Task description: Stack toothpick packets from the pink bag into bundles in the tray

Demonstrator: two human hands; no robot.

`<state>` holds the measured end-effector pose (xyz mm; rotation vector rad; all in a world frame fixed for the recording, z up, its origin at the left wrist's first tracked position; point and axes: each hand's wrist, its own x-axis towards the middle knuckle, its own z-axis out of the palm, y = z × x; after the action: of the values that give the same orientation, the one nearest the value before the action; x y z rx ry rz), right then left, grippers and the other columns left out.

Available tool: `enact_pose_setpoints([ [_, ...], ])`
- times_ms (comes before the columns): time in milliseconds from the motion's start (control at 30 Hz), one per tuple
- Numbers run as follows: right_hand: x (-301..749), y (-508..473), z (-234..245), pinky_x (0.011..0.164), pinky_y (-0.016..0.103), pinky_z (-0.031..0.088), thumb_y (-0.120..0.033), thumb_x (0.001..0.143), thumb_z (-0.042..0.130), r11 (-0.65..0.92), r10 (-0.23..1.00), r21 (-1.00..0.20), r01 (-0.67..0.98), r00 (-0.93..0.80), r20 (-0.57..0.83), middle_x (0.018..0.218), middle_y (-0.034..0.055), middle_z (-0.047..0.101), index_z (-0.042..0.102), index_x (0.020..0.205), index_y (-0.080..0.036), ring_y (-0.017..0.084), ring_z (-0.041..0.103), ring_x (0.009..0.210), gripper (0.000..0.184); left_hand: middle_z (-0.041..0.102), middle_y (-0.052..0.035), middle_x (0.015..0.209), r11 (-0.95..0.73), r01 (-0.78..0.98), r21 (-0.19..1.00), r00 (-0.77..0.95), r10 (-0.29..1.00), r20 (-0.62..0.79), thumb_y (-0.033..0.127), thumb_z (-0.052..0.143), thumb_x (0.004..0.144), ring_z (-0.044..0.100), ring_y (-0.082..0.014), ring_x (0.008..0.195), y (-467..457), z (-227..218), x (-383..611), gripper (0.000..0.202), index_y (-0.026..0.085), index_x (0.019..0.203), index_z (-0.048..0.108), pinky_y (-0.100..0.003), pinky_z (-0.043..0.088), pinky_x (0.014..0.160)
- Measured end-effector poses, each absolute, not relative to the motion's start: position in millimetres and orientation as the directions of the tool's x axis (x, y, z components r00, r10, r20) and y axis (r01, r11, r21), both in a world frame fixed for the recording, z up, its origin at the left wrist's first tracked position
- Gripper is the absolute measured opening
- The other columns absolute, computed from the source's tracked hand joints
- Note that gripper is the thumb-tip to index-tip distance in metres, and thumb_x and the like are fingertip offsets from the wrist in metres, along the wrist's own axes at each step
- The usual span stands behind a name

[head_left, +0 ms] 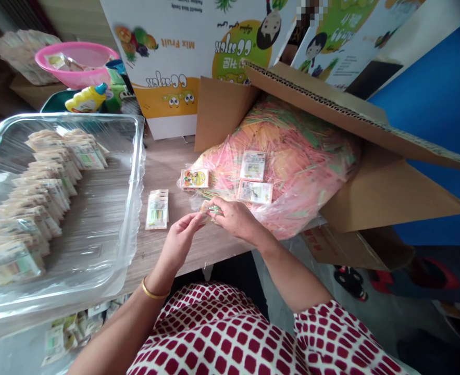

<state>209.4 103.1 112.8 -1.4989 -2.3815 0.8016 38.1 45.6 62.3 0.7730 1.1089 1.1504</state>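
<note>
Here we see two bare hands meeting above the edge of a wooden table [178,166]. The left hand [178,242], half open and with a gold bangle [155,291] at its wrist, brings its fingertips [200,219] up to a small packet [214,210] holding green and pale sticks; whether they grip it, we cannot tell. The right hand [235,219], curled more closely, pinches the small packet from above, its fingers hiding most of it. The small packet lies just in front of a clear plastic bag [292,208] of pink, orange and green sticks, which bulges from an open cardboard box [386,198]. Three printed cards [252,165] rest on the bag, and a short stack of packets [157,209] sits on the table nearby. To the left, a clear plastic tray [136,156] bears rows of similar packets. We judge the step in hand to be the handling of this single packet, and the next move calls for the fingers to ease their pinch before it can leave the hands.
</note>
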Motion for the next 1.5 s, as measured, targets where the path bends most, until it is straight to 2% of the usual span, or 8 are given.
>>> enact_pose_setpoints([
  [167, 218.1, 101.4, 119.6, 0.066, 0.027, 0.037, -0.036, 0.095, 0.063, 0.338, 0.847, -0.655, 0.676, -0.522, -0.101, 0.078, -0.0003, 0.068, 0.067, 0.097, -0.023, 0.016, 0.059, 0.07, 0.014, 0.08, -0.0072, 0.105, 0.26, -0.248, 0.933, -0.029, 0.961, -0.275, 0.051, 0.076, 0.083, 0.069, -0.023, 0.104, 46.4, 58.2, 36.8, 0.036, 0.02, 0.102, 0.081, -0.039, 0.049, 0.106],
  [267, 224.8, 102.1, 123.2, 0.064, 0.027, 0.036, -0.045, 0.095, 0.061, 0.274, 0.835, -0.777, 0.566, -0.541, -0.1, 0.072, -0.0026, 0.061, 0.063, 0.086, -0.023, 0.014, 0.053, 0.065, 0.024, 0.08, -0.0077, 0.107, 0.283, -0.237, 0.929, -0.045, 0.952, -0.302, 0.05, 0.078, 0.082, 0.069, -0.0235, 0.106, 46.1, 55.1, 34.6, 0.036, 0.02, 0.102, 0.082, -0.039, 0.049, 0.106],
  [400, 223.1, 113.6, 128.3, 0.049, 0.026, 0.031, -0.072, 0.096, 0.044, 0.005, 0.956, -0.972, 0.233, -0.285, -0.063, 0.059, -0.0061, 0.037, 0.045, 0.074, -0.025, 0.011, 0.034, 0.05, 0.052, 0.079, -0.0081, 0.113, 0.324, -0.299, 0.898, -0.012, 0.939, -0.343, 0.048, 0.08, 0.08, 0.069, -0.0235, 0.111, 45.5, 53.2, 34.5, 0.035, 0.021, 0.102, 0.082, -0.038, 0.05, 0.106],
  [533, 205.9, 127.5, 137.1, 0.042, 0.027, 0.025, -0.089, 0.09, 0.024, -0.063, 0.993, -0.998, -0.024, -0.099, -0.06, 0.058, -0.0076, 0.018, 0.024, 0.071, -0.028, 0.012, 0.019, 0.046, 0.064, 0.079, -0.0084, 0.115, 0.367, -0.323, 0.872, 0.014, 0.923, -0.384, 0.046, 0.08, 0.079, 0.068, -0.024, 0.114, 46.7, 55.3, 38.0, 0.033, 0.02, 0.099, 0.083, -0.039, 0.05, 0.109],
  [667, 184.1, 125.0, 135.1, 0.049, 0.028, 0.038, -0.087, 0.092, 0.018, 0.011, 0.998, -0.999, -0.048, -0.058, 0.013, 0.058, -0.006, 0.022, 0.022, 0.07, -0.027, 0.013, 0.027, 0.048, 0.064, 0.08, -0.0081, 0.11, 0.386, -0.349, 0.854, 0.017, 0.914, -0.406, 0.045, 0.081, 0.077, 0.069, -0.0237, 0.11, 48.7, 57.5, 42.0, 0.031, 0.02, 0.095, 0.083, -0.041, 0.052, 0.108],
  [933, 177.2, 105.3, 114.1, 0.077, 0.034, 0.052, -0.068, 0.104, 0.02, 0.148, 0.986, -0.972, 0.185, -0.101, 0.131, 0.06, -0.001, 0.046, 0.037, 0.068, -0.026, 0.015, 0.055, 0.061, 0.057, 0.08, -0.0078, 0.108, 0.37, -0.33, 0.868, -0.018, 0.917, -0.398, 0.048, 0.082, 0.076, 0.07, -0.0239, 0.106, 49.4, 55.8, 44.1, 0.033, 0.02, 0.094, 0.083, -0.042, 0.052, 0.107],
  [1167, 179.2, 103.6, 108.9, 0.11, 0.043, 0.045, -0.064, 0.106, 0.023, 0.236, 0.971, -0.969, 0.073, -0.056, 0.233, 0.054, -0.0028, 0.053, 0.046, 0.069, -0.027, 0.017, 0.069, 0.07, 0.057, 0.08, -0.0072, 0.109, 0.366, -0.292, 0.884, 0.004, 0.924, -0.381, 0.05, 0.078, 0.08, 0.069, -0.0239, 0.109, 46.7, 53.7, 44.7, 0.034, 0.021, 0.097, 0.083, -0.04, 0.052, 0.106],
  [1500, 177.2, 92.8, 97.3, 0.106, 0.042, 0.049, -0.053, 0.109, 0.029, 0.186, 0.978, -0.979, -0.08, -0.081, 0.192, 0.086, -0.0001, 0.08, 0.049, 0.083, -0.028, 0.019, 0.075, 0.094, 0.041, 0.079, -0.0078, 0.115, 0.356, -0.342, 0.87, 0.052, 0.931, -0.36, 0.046, 0.075, 0.085, 0.069, -0.0248, 0.114, 46.3, 58.0, 46.5, 0.032, 0.02, 0.102, 0.083, -0.041, 0.05, 0.11],
])
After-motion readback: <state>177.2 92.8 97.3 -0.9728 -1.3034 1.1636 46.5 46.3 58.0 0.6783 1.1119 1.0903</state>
